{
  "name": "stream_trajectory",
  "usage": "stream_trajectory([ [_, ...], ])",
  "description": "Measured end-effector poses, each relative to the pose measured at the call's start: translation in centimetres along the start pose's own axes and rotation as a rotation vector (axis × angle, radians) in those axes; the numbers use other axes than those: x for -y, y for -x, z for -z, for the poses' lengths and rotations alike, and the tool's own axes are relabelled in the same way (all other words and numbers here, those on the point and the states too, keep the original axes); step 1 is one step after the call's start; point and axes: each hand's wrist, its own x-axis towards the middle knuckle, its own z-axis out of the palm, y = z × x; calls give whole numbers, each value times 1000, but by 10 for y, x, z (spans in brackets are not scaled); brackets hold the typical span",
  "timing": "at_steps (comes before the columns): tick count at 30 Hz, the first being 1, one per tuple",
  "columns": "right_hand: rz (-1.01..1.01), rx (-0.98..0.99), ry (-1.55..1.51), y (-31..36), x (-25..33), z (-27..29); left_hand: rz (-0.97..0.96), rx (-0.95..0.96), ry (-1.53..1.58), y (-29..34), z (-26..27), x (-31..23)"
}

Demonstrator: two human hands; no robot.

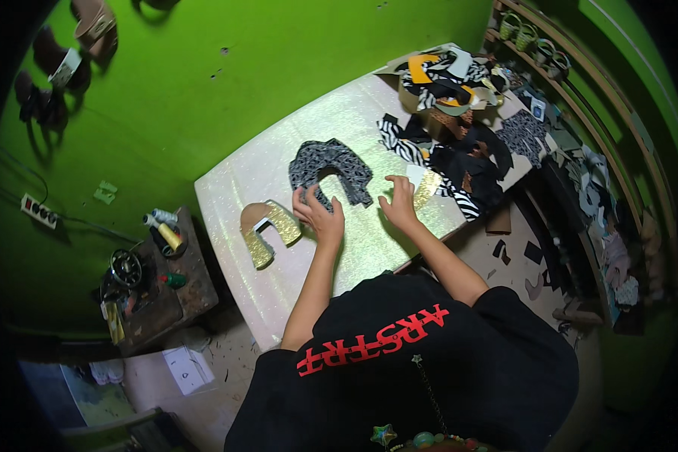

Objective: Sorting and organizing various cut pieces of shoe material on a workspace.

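On the pale glittery table lies a stack of U-shaped cut pieces [314, 160] with a black-and-grey pattern, curved end away from me. My left hand [322, 221] rests at its lower left leg, fingers apart and fingertips at the edge of the pieces. To the right of the stack, my right hand [401, 202] hovers near the tabletop, thumb and fingers apart with nothing between them. Left of my left hand sit U-shaped gold and tan pieces [258, 216], one leg toward me.
Zebra-striped, black and brown scraps [471, 162] heap on the table's right side, below a full box [410, 98]. A wooden shelf [572, 83] runs along the right. A small worn sewing table [181, 297] stands at left. Scraps [533, 252] litter the floor.
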Motion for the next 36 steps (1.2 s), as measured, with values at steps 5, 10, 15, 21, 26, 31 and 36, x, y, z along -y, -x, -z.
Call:
stream_trajectory([
  [5, -160, 139, 208, 1, -41, 48, -241, 305, 208, 6, -53, -33],
  [10, -13, 306, 350, 4, -70, 79, -237, 680, 240, 26, -108, -46],
  [15, 87, 322, 333, -4, -81, 94, -66, 822, 33, 36, -143, -51],
  [21, 185, 184, 171, -35, -95, 125, 111, 897, 10, 26, -159, -65],
  [26, 180, 94, 134, -65, -110, 149, 395, 1212, 21, 24, -159, -78],
  [31, 176, 20, 125, -93, -124, 162, 402, 1164, -143, 16, -161, -88],
  [36, 184, -17, 198, -122, -128, 171, 382, 941, 166, -2, -168, -110],
])
